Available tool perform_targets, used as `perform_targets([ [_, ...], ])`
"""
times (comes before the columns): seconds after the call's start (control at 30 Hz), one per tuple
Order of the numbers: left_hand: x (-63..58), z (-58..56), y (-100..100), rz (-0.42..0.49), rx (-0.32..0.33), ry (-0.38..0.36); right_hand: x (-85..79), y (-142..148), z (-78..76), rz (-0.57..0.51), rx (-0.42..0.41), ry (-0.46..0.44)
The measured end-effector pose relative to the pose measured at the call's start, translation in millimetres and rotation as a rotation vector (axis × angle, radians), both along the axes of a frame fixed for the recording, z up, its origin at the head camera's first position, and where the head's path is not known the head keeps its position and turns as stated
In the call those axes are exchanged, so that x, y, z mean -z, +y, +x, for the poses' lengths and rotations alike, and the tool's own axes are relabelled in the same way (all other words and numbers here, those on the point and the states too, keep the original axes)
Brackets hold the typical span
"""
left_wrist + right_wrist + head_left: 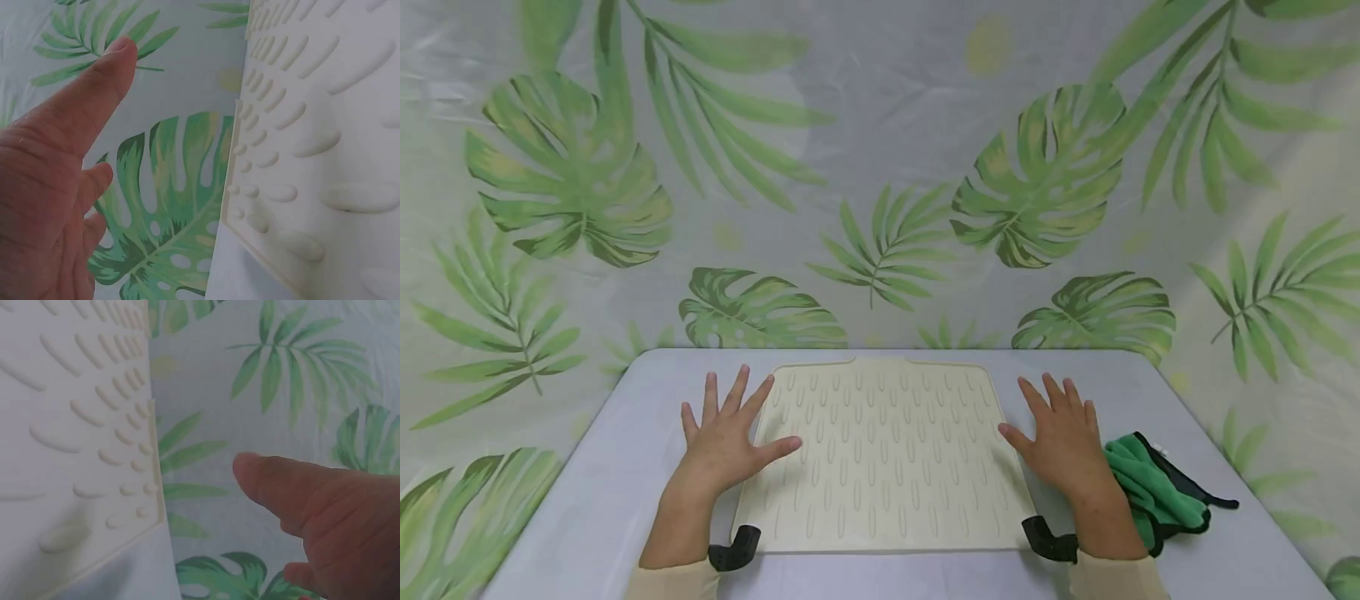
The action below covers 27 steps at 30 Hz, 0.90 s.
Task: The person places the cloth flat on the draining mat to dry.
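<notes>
A cream mat with rows of raised oval ridges lies flat on the white table. My left hand, fingers spread and straight, hovers by the mat's left edge, its thumb overlapping the mat in the head view. Over on the right, my right hand is spread the same way beside the mat's right edge. Both hands hold nothing. Each wrist view shows the ridged mat close by, with the left hand and the right hand apart from it.
A crumpled green cloth with black edging lies on the table right of my right wrist. The white table extends past the mat on both sides. Behind it hangs a leaf-patterned sheet.
</notes>
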<state>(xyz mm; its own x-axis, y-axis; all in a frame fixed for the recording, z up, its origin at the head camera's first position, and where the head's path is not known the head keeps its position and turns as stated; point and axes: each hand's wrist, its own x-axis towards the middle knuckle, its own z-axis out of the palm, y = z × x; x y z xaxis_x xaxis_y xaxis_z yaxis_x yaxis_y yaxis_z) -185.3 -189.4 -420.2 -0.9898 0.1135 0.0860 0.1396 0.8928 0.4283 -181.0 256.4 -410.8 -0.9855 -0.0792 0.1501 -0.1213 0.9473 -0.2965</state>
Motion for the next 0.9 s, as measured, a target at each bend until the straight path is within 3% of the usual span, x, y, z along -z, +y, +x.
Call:
perform_targets([
  [0.47,14.5,-3.7,3,-0.012,0.008,-0.192,10.8,38,-6.5,-0.050,0.129,-0.186],
  [0.9,30.0,-8.2,4,-0.030,-0.018,-0.293,7.8,69,-3.5,-0.053,0.237,-0.359],
])
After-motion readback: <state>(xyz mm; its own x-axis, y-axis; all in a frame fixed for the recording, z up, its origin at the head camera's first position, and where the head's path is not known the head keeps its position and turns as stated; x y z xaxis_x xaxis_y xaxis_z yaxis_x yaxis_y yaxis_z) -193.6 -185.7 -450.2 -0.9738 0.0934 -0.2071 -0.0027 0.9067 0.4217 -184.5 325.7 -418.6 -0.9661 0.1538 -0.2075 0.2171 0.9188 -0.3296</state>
